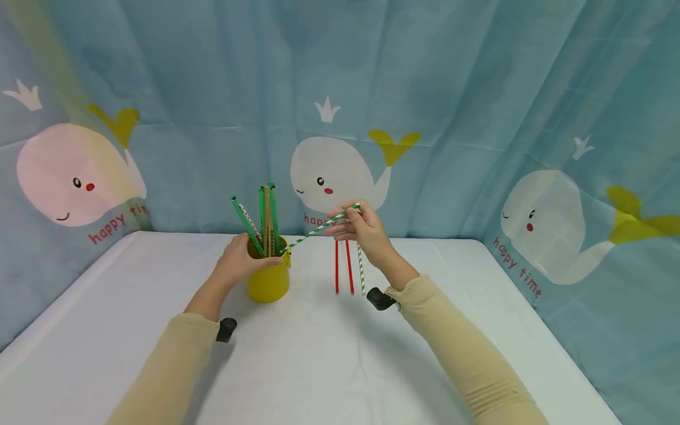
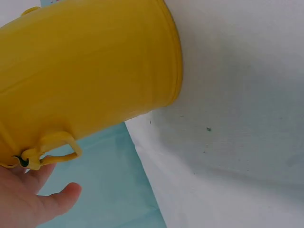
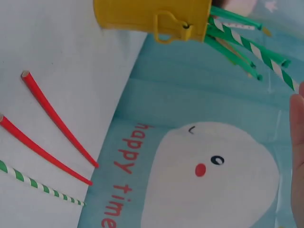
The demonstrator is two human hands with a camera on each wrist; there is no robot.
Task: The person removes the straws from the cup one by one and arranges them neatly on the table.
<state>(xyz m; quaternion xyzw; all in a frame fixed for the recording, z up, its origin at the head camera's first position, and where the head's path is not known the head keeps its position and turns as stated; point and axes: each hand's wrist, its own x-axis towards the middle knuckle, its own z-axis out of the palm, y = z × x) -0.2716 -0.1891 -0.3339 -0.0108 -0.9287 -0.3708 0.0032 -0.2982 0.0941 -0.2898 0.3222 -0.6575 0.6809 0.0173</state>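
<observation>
The two beige sleeves (image 1: 164, 366) are cut off by the lower edge. On the white table (image 1: 329, 366), the left hand (image 1: 239, 260) grips the rim of a yellow cylindrical bucket (image 1: 268, 286), its fingers partly hidden behind. The right hand (image 1: 369, 236) pinches a green-and-white spiral-striped straw (image 1: 319, 229), slanting to the bucket's mouth; whether its lower end is inside is unclear. Green straws (image 1: 247, 224) and a brown straw (image 1: 268, 221) stand inside, lower parts hidden; their small markings are illegible. Two red straws (image 1: 337, 268) and another striped straw (image 1: 362, 271) lie rightward, tops hidden by the right hand. Behind, a blue whale-print curtain (image 1: 451, 88) reads "happy time", the middle lettering partly covered.
</observation>
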